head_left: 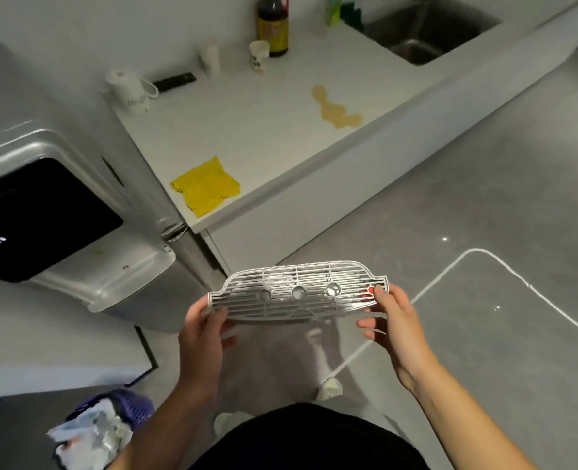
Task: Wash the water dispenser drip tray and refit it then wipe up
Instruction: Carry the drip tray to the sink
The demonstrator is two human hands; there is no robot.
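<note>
I hold the grey slatted drip tray (297, 291) level in front of me, over the floor. My left hand (204, 329) grips its left end and my right hand (394, 320) pinches its right end beside a small red float. The silver water dispenser (87, 212) with its black front panel stands at the left, apart from the tray. A yellow cloth (206, 186) lies on the near corner of the white counter (264, 130). The steel sink (426, 28) is at the counter's far right.
A brownish spill (335, 108) marks the counter near its front edge. A white kettle (130, 91), a black remote (174, 81), two paper cups and a dark bottle (273, 23) stand at the back. A purple bin (111, 418) with rubbish sits on the floor lower left.
</note>
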